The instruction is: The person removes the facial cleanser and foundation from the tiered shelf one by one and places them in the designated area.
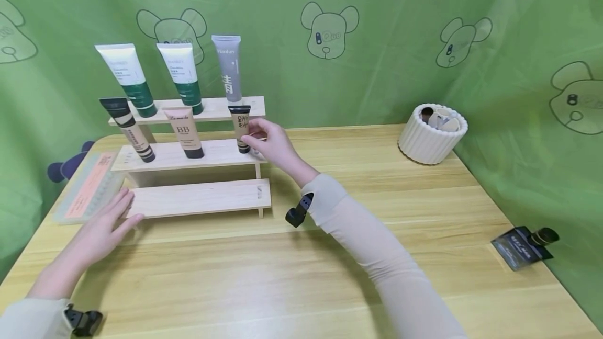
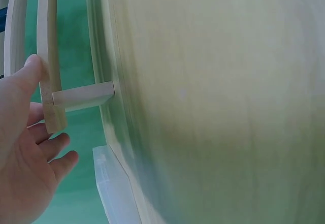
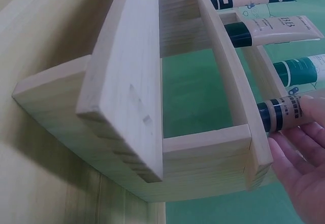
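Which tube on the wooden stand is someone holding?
The small tan tube at the right end of the middle shelf: the right hand pinches it; no hand touches the other five tubes.

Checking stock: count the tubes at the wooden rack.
6. Top shelf: two green-and-white tubes, gray tube. Middle shelf: black-topped tube at left, pink BB tube, small tube pinched by the right hand.

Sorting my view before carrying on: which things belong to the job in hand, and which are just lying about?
In the job:
right hand, pinching the small tube
left hand, touching the wooden rack
the five other tubes on it

Lying about, it seems:
white ribbed pot
dark packet
flat case
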Available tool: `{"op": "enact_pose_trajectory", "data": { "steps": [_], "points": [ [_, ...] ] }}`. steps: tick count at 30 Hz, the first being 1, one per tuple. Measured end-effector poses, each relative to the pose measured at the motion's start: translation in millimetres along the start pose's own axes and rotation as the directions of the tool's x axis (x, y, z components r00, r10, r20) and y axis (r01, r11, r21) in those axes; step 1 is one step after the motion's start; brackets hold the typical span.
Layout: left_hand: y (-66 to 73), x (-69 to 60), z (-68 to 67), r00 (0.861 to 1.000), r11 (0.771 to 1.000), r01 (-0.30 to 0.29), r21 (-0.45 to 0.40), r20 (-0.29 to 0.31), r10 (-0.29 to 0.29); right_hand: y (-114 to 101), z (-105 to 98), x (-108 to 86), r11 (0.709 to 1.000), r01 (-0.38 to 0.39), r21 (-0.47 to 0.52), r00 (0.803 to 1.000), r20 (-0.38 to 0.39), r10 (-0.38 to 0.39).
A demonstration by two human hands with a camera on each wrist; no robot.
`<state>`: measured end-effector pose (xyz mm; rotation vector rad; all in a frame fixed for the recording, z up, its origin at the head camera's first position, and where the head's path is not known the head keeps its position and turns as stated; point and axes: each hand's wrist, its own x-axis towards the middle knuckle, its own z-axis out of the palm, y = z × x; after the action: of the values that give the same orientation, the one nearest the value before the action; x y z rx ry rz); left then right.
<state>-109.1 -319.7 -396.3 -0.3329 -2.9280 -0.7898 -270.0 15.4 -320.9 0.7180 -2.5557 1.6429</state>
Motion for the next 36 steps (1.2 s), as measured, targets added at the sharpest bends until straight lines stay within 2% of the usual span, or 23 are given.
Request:
{"op": "enact_pose_trajectory", "data": {
  "steps": [10,20,28,32,36],
  "points": [
    [1.0,-0.9,-0.6,1.000,1.000,0.008,-0.004,0.011,-0.008,-2,-7,-5.8,1.000,-0.030,-0.001,0.999,-0.016,0.030],
    [0.9,-1.6,1.9,0.999,0.999,-0.029,0.024,-0.035,0.030,1,-39,-28.6,1.000,-0.031,-0.004,0.998,-0.047,0.031],
    [2.0,-2.8,3.0,0.996,0.998,-0.049,0.041,-0.076,0.052,28,-67,-48.6,0.996,-0.089,0.007,0.994,-0.061,0.089],
    [3.0,-3.2,2.8,0.994,0.997,-0.058,0.053,-0.091,0.062,49,-75,-54.6,0.988,-0.145,0.062,0.988,-0.053,0.148],
    [3.2,-4.2,2.8,0.993,0.996,-0.061,0.063,-0.097,0.067,70,-80,-59.4,0.968,-0.232,0.094,0.972,-0.026,0.235]
  ]
}}
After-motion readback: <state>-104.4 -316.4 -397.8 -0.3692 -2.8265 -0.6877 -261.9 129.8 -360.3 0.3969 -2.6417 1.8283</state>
